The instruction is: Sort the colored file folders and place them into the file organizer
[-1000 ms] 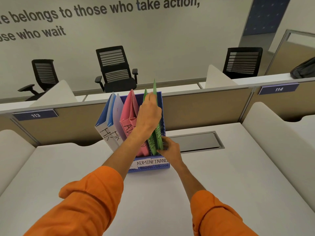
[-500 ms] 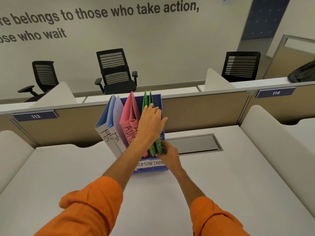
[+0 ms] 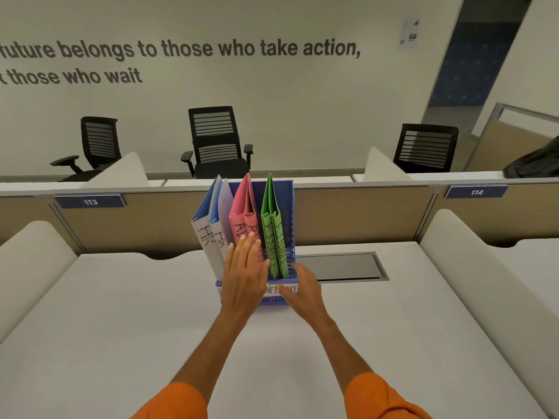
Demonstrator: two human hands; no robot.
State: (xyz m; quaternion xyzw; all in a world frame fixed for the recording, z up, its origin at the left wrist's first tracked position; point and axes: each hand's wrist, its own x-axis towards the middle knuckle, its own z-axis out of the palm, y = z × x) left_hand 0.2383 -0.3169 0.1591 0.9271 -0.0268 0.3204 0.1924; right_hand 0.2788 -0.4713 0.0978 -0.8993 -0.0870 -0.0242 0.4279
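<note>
The organizer point(image 3: 286, 204) is standing at the far middle of the desk point(image 3: 121, 328), against the partition point(image 3: 363, 213). Upright inside it, left to right, are sitting the blue folders point(image 3: 208, 225), the pink folders point(image 3: 245, 213) and the green folders point(image 3: 273, 225). The left hand point(image 3: 245, 276) is spreading flat and open, fingers wide, in front of the pink folders, gripping nothing. The right hand point(image 3: 302, 293) is resting open against the organizer's front right corner, also holding nothing. A cable hatch point(image 3: 341, 266) is lying just right of it.
</note>
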